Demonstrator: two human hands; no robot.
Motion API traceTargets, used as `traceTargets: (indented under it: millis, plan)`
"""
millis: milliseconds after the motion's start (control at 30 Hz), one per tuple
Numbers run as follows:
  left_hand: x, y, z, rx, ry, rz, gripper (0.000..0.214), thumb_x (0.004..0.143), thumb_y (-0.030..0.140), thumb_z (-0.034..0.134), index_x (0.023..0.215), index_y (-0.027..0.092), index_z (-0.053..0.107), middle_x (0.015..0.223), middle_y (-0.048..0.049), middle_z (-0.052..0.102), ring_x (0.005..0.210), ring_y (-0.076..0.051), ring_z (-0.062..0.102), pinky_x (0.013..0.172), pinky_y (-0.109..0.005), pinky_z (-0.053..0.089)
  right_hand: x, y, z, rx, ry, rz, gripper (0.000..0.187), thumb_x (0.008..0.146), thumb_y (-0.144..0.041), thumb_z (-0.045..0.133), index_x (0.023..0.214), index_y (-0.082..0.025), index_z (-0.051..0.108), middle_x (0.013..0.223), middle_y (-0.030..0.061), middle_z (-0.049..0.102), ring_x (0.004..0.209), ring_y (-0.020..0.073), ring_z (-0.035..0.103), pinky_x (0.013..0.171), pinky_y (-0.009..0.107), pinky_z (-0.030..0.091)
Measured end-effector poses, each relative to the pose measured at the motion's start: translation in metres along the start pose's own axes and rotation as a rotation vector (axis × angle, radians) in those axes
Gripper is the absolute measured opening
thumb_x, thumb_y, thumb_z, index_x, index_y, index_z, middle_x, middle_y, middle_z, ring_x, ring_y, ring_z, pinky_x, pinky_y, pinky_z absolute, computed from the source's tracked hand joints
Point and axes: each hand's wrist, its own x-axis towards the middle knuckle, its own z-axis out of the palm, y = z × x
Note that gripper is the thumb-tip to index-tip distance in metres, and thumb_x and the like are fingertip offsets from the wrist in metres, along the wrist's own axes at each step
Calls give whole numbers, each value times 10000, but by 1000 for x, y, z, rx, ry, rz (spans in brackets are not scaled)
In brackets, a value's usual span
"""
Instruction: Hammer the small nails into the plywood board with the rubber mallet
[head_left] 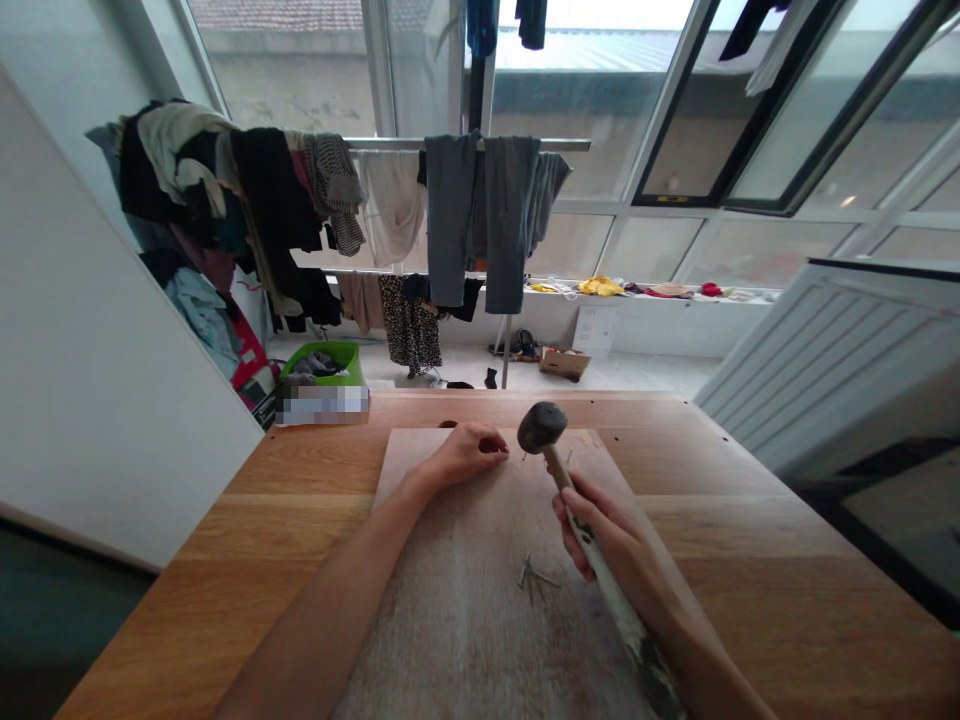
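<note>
Hammer (600,565) raised over the right far part of a board (450,610).
The right hand (604,525) is wrapped round its handle, head up and far; the left hand (474,450) is curled low over the board, its fingertips drawn in, and whether they pinch anything cannot be told. The hammer looks stiff and head-heavy, best gripped low on the handle; the loose nails (523,572) look light and hard, best pinched mid-shank.

Bare forearms (330,600), bare left hand (466,452), bare right hand (606,522)
</note>
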Motion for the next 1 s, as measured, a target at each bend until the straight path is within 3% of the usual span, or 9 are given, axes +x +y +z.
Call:
traceTargets:
  millis: [233,567,867,1000]
  plan:
    - [0,3,-1,-18,-4,-12,119,796,200,692,824,123,779,769,-36,713,700,-135,613,686,-234,462,-2,-3,11,-2,-1,-18,396,878,-599,560,858,-203,553,532,-68,482,347,73,398,312,188,339]
    - [1,2,1,-34,13,-26,112,783,195,703,816,124,782,752,-28,703,673,-124,587,663,-222,445,0,0,9,-44,-21,-45,383,912,-574,528,828,-201,552,471,-73,463,352,71,389,335,179,321]
    - [2,0,1,-80,-13,63,147,765,114,638,809,110,778,670,12,613,629,-100,508,610,-198,386,0,2,13,-102,-42,-23,379,902,-581,519,799,-217,531,446,-85,465,339,79,406,342,185,338]
    - [2,-2,1,-68,-7,86,139,770,160,659,818,107,777,709,-4,634,662,-116,530,632,-212,399,2,3,12,-88,-34,-27,380,900,-589,516,802,-222,528,459,-84,473,345,82,407,342,189,343]
